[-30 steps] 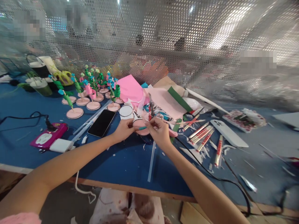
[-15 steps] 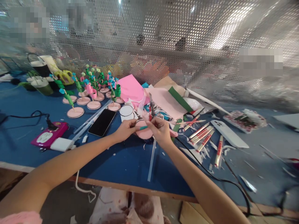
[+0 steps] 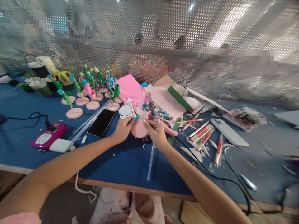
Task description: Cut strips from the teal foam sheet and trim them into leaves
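A small teal paper piece (image 3: 136,118) is pinched between the thumb and finger of my left hand (image 3: 123,129). My right hand (image 3: 156,130) is closed in a pinch just to the right of it; what its fingertips hold, if anything, is too small to make out. Below and between both hands lies a pink disc (image 3: 139,129). A pink glue gun (image 3: 170,129) shows partly behind my right hand, its black cord trailing right. Scissors (image 3: 150,104) stand just beyond the fingers. Left of them is a white paper with a drawn black circle (image 3: 125,110).
Several paper flowers on pink round bases (image 3: 74,112) stand at the back left. A black phone (image 3: 101,123), clear glue sticks and a magenta power socket (image 3: 49,137) lie left. Pink paper (image 3: 130,87), red-labelled sticks (image 3: 219,151) and a white phone (image 3: 230,132) lie right and behind.
My left hand has moved the teal piece slightly up and left, off the pink disc. My hands have drawn apart, and more of the glue gun shows.
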Tool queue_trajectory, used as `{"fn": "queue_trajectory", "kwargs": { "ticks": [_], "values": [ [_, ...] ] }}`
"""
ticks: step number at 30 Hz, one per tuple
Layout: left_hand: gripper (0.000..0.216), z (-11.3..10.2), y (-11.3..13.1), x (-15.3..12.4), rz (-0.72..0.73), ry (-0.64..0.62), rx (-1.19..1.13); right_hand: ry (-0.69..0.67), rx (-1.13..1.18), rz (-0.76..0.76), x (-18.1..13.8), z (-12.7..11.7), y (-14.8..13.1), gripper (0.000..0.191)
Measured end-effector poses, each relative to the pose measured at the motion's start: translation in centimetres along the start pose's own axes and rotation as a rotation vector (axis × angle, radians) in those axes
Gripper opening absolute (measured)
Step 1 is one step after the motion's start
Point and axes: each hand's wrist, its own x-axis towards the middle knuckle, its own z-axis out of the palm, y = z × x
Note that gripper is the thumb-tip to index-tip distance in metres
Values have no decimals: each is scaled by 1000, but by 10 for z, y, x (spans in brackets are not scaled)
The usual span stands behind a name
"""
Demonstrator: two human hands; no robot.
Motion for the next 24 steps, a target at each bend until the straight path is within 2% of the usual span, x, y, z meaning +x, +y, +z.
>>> {"fn": "queue_trajectory", "kwargs": {
  "ticks": [3,5,9,11,17,24],
  "values": [
    [31,1,-2,-1,-10,-3,-26,24,-23,-17,-3,2,-1,48],
    [34,3,-4,-1,-39,-14,-124,70,-60,-40,-5,3,-3,47],
    [46,9,-6,-1,-186,-122,-430,222,-140,-88,-5,3,-6,48],
    [48,10,-6,1,-239,-155,-454,242,-127,-82,-4,2,-5,48],
    [42,3,-7,7,-188,-13,-340,8,-10,125,-3,3,0,47],
    [43,2,-4,5,-199,-38,-414,-21,0,20,-4,2,4,47]
  ]
}}
